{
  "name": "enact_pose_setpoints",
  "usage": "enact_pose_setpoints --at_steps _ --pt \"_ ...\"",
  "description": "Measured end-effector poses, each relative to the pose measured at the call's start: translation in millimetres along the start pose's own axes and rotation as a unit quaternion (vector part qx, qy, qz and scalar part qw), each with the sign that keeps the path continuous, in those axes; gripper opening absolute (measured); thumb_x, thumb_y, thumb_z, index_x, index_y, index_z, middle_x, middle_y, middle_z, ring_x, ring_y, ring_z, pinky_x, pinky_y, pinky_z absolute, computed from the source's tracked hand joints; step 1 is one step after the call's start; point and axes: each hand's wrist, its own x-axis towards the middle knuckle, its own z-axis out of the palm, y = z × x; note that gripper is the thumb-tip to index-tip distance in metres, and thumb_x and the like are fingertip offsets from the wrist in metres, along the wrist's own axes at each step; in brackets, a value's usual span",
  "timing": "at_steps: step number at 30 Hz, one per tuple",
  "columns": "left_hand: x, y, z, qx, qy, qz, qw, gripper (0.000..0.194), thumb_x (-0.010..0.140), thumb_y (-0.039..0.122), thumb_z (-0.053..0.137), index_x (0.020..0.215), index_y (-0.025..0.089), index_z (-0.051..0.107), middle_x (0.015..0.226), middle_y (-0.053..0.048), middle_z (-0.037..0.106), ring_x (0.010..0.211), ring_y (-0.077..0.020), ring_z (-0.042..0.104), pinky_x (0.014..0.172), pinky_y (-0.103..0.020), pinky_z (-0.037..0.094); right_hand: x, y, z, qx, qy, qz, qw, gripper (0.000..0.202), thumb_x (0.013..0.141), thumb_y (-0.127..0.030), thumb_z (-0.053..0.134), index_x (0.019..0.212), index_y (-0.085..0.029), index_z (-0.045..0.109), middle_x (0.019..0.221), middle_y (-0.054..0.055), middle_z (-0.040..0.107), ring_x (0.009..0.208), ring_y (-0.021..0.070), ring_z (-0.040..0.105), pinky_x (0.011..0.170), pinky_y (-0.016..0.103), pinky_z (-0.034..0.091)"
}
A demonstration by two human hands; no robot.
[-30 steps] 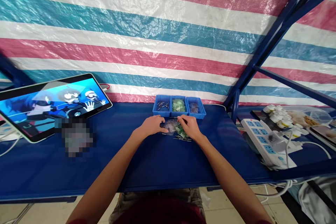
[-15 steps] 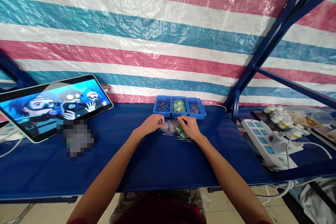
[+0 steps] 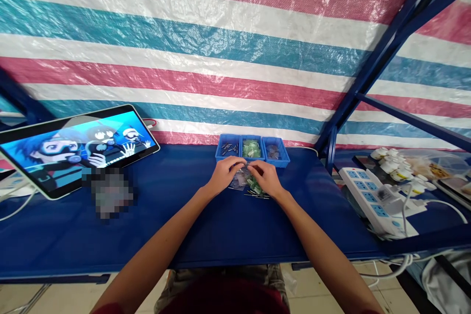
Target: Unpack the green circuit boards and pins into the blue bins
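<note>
My left hand (image 3: 225, 174) and my right hand (image 3: 267, 177) nearly meet in front of three blue trays, both with fingers pinched. What they grip is too small to make out. Beneath and between them lie clear plastic pieces (image 3: 239, 180) and green packets (image 3: 255, 187), with thin metal pins (image 3: 257, 196) at the near side. The left tray (image 3: 221, 159) holds thin metal pieces, the middle tray (image 3: 252, 161) green packets, and the right tray (image 3: 286, 161) clear pieces.
A tablet (image 3: 81, 149) showing a cartoon leans at the left, behind a blurred patch (image 3: 112, 194). To the right are a power strip (image 3: 375, 201), white bottles (image 3: 401, 172) and a blue metal frame (image 3: 368, 76). Striped sheeting (image 3: 221, 78) hangs behind the blue table (image 3: 235, 235).
My left hand has moved right, close to my right hand and over the clear pieces. My right hand has barely moved. The picture on the tablet has shifted slightly.
</note>
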Motion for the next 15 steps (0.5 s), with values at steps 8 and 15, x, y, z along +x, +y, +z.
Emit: enact_pose_setpoints --at_steps 8,15 --pt "1.0 -1.4 2.0 -0.03 0.014 -0.064 0.997 0.024 0.084 0.035 0.055 0.088 0.016 0.068 0.086 -0.005 0.071 0.077 -0.0174 0.064 0.069 -0.026 0.049 0.7 -3.2 -3.4 -0.014 0.017 0.011 1.0 0.03 0.093 -0.039 0.044 0.081 -0.018 0.063 0.072 0.004 0.064 0.061 0.0148 0.053 0.061 0.026 0.04" --pt "2.3 -0.4 2.7 -0.044 0.009 -0.068 0.997 0.016 0.078 0.029 0.058 0.077 0.016 0.066 0.075 -0.002 0.068 0.068 -0.0144 0.06 0.062 -0.024 0.047 0.7 -2.0 -3.0 -0.016 0.013 0.012 1.0 0.03 0.093 -0.039 0.044 0.082 -0.018 0.063 0.071 0.003 0.063 0.06 0.0148 0.053 0.061 0.026 0.04"
